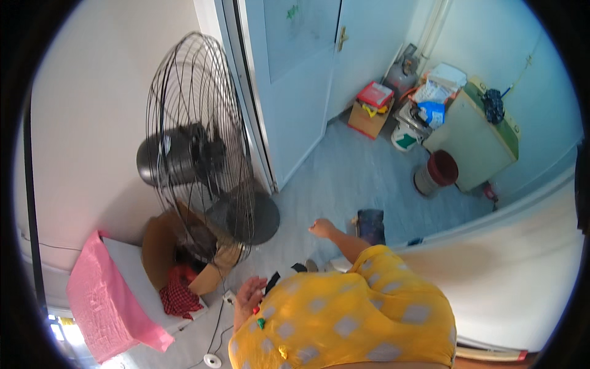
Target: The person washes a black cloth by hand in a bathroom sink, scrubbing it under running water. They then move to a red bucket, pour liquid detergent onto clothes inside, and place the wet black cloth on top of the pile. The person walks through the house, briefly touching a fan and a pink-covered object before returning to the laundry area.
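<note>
My left hand (pixel 247 296) hangs low at the left edge of my yellow, grey-patterned garment (pixel 344 313), its fingers apart and no object visible in them. A black strap-like piece (pixel 272 283) shows just beyond its fingertips. Farther forward, my right hand (pixel 321 228) reaches out over the grey floor with its fingers curled in, and nothing shows in it. Just right of that hand, a dark cloth-like thing (pixel 371 226) lies on the floor, partly hidden by my forearm. Small coloured ornaments (pixel 261 323) dot the garment's front.
A large black stand fan (pixel 196 141) stands left of the open white door (pixel 295 92). Below it are an open cardboard box (pixel 161 243) and a pink cloth (pixel 107 301). Beyond the doorway stand a red-rimmed bucket (pixel 426 181), a greenish cabinet-like appliance (pixel 470 138), boxes and a gas cylinder (pixel 402 75).
</note>
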The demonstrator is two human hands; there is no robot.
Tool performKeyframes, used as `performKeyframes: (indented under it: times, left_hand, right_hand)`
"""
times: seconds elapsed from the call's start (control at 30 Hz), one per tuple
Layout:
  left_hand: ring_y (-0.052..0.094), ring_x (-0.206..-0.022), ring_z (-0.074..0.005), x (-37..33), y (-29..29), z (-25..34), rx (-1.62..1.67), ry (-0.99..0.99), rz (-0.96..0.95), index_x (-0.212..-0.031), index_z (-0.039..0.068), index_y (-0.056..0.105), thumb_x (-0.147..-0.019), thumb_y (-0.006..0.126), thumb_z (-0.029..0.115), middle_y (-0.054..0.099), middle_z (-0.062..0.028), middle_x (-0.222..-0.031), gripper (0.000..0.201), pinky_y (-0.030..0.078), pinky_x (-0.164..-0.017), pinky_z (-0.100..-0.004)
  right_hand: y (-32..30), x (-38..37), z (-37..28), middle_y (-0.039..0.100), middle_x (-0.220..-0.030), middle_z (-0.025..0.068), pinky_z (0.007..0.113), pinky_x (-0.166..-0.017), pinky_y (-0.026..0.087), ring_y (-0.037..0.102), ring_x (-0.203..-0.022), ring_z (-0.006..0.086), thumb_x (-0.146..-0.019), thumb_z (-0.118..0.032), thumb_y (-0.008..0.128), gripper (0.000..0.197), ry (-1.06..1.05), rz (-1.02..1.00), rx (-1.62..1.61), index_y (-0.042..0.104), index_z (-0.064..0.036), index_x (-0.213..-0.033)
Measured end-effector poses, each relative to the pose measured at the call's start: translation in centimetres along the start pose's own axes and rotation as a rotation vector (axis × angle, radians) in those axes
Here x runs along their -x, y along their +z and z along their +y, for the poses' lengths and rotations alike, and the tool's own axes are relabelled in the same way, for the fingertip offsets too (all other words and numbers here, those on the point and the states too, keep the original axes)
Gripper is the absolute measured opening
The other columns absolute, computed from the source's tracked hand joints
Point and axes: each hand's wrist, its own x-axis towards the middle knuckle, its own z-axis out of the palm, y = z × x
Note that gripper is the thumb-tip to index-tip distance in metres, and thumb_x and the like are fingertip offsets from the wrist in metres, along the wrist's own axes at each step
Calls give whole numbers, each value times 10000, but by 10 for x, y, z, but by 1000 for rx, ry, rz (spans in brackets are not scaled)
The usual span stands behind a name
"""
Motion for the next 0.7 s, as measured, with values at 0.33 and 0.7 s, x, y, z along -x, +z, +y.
performKeyframes:
  times: [0.33,0.7]
  left_hand:
    - [498,-1124,-228,-33,11,5,82,47,-106,-1274,11,435,-881,575,227,520,-154,-1226,470,380,-949,-340]
    - [500,-1118,-203,-44,-6,24,36,112,-174,-1261,-69,421,-861,561,427,528,-161,-1207,652,360,-948,-288]
  right_hand:
    - [-44,-10,20,623,-819,217,462,-721,459,588,-782,372,-783,-420,547,451,-152,-87,51,635,23,-784]
    - [-34,-11,70,617,-927,208,470,-755,452,573,-900,366,-820,-496,519,510,-19,-118,143,643,-6,-889]
